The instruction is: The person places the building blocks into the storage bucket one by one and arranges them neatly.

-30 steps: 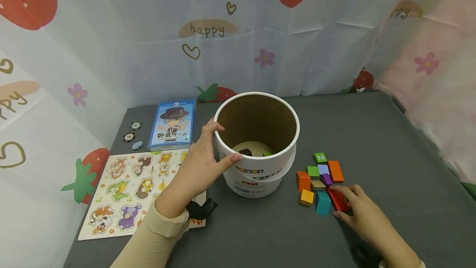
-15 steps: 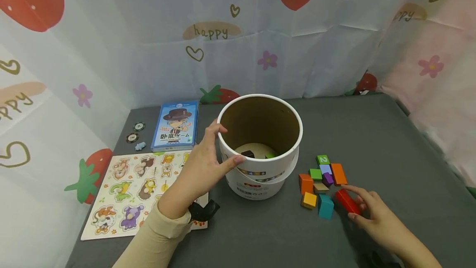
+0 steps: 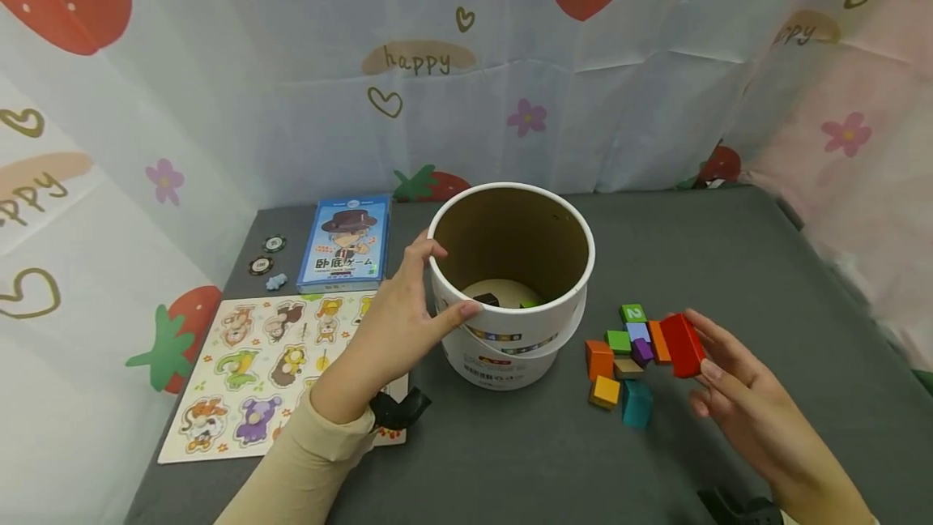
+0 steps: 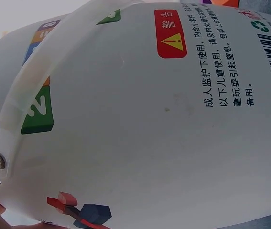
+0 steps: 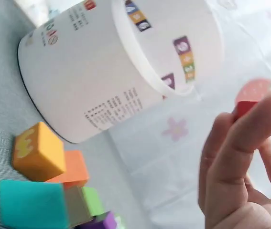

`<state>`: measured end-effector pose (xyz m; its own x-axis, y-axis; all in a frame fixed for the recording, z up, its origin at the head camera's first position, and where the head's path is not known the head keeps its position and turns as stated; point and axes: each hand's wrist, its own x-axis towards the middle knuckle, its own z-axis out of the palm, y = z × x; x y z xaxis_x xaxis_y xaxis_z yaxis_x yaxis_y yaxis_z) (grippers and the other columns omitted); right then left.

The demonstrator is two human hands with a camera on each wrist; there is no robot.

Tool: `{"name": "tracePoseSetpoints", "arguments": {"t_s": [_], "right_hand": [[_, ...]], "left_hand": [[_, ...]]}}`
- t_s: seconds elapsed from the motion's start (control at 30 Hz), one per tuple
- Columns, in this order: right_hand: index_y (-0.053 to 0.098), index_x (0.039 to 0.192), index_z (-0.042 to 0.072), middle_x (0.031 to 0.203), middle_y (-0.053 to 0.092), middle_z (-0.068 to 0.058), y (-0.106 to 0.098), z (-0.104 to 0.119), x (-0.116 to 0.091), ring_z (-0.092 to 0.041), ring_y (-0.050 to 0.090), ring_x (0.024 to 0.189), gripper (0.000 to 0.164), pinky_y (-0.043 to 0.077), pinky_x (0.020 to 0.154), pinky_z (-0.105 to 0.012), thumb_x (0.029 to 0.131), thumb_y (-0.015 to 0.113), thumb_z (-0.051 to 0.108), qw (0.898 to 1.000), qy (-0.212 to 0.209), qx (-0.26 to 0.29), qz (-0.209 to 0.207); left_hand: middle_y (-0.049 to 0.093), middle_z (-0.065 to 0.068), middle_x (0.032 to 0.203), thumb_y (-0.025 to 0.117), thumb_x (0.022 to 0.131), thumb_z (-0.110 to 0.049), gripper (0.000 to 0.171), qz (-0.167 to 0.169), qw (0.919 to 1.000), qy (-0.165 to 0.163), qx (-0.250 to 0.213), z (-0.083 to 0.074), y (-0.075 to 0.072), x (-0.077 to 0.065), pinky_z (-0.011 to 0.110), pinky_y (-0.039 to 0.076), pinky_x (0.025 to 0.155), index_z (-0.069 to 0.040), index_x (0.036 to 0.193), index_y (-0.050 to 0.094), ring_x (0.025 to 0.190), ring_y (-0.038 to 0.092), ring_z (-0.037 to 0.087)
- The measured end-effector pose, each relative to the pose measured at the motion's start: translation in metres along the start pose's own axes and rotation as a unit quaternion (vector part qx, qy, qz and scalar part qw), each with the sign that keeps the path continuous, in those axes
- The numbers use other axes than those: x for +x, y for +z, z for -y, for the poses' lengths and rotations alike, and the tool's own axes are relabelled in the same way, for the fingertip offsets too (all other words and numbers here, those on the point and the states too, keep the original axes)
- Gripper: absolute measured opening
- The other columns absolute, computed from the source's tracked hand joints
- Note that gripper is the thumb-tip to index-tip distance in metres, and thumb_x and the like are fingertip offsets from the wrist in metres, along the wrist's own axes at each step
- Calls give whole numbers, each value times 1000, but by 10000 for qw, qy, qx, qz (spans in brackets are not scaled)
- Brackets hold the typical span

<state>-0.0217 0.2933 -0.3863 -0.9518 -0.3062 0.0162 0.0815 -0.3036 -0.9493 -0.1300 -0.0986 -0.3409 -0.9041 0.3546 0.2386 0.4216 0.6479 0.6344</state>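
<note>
A white bucket [image 3: 510,330] stands upright on the grey table, with a few blocks, one dark and one green, at its bottom. My left hand [image 3: 397,318] grips its near-left rim, fingers over the edge and thumb on the outside. In the left wrist view the printed bucket wall [image 4: 140,143] fills most of the picture. My right hand [image 3: 758,403] pinches a red block [image 3: 683,345] between thumb and fingers, raised above the table to the right of the block pile. In the right wrist view the red block [image 5: 244,109] is mostly hidden behind the thumb.
Right of the bucket lie several blocks, among them a teal block [image 3: 637,403], a yellow block [image 3: 605,392] and an orange block [image 3: 600,360]. To the left are an animal puzzle board [image 3: 240,379], a blue game box [image 3: 346,243] and poker chips [image 3: 261,266]. A printed curtain [image 3: 466,128] hangs behind.
My right hand has lifted the red block off the table beside the pile and tilted it up. The left hand keeps its grip on the bucket rim.
</note>
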Motion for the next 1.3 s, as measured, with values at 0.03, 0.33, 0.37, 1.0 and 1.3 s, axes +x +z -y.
{"name": "tracePoseSetpoints", "arguments": {"t_s": [0.03,0.33,0.37,1.0,1.3], "right_hand": [[17,152,14,153,5,-7,4,3,3,-13,52,86,50,44,66,-26,104,27,2,9996,-116,-245,-65],[55,119,-11,136,37,-19,60,51,42,-23,56,95,36,50,67,-22,84,59,-20,9358,-2243,-2592,-826],[59,116,-8,134,40,-17,68,58,47,-21,57,92,38,50,70,-21,80,63,-20,9200,-2354,-3003,-899],[71,107,23,129,48,1,121,78,159,-7,54,76,31,48,64,-24,78,80,26,7354,-1943,-6467,562],[72,102,20,114,60,4,121,75,161,-12,60,87,20,50,69,-29,83,76,21,7296,-2037,-6478,807]], "left_hand": [[19,4,156,59,82,-66,74,-6,10000,-1,-12,0,0,0,47,47,78,-26,134,26,98,57,28],[19,4,156,60,82,-66,73,-54,10000,-10,8,0,-1,-1,46,47,75,-26,134,27,94,57,28],[19,4,157,60,82,-66,73,-52,10000,-13,11,0,-1,-1,46,47,76,-26,134,27,95,57,28],[14,0,157,57,82,-68,73,70,10000,-10,-37,-1,-1,-1,46,48,77,-26,134,26,98,57,30],[17,1,157,57,82,-67,73,-6,10000,36,-42,2,1,0,47,47,79,-25,133,27,100,57,29]]}}
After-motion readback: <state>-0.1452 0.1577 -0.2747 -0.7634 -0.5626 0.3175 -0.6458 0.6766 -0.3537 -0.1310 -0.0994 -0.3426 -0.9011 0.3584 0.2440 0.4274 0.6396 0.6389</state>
